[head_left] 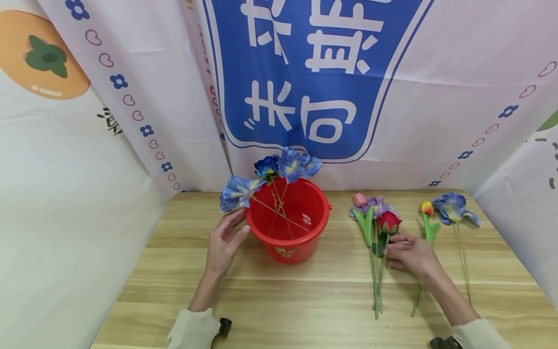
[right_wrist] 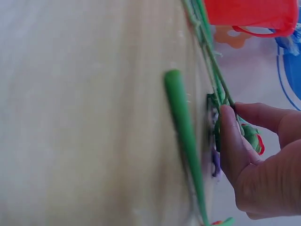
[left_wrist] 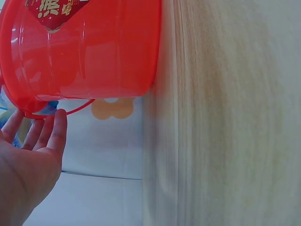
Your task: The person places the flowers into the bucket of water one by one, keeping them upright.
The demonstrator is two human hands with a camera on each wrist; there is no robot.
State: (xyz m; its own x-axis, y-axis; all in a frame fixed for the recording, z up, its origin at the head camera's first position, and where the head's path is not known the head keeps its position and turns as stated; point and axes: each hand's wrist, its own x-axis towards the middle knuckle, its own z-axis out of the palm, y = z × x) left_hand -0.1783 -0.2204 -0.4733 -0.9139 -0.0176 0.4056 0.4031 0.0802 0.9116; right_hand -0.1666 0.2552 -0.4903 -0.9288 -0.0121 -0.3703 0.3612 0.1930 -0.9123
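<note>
A red bucket (head_left: 289,252) stands on the table, with two light-blue flowers (head_left: 237,193) and a dark-blue rose (head_left: 266,166) leaning in it, their stems crossing inside. My left hand (head_left: 224,247) rests at the bucket's left rim, fingers mostly straight; in the left wrist view its fingertips touch the rim by the thin red handle (left_wrist: 81,107). Over a bunch on the right, my right hand (head_left: 411,257) pinches the stem of a red rose (head_left: 389,221) between thumb and forefinger. Beside that rose lie a pink tulip (head_left: 359,199) and a purple flower (head_left: 379,206).
Right of the right hand lie an orange-yellow tulip (head_left: 427,209) and a blue flower (head_left: 452,208) with a long stem. A printed cloth (head_left: 414,131) hangs behind the wooden table (head_left: 305,310), and white cloth closes both sides.
</note>
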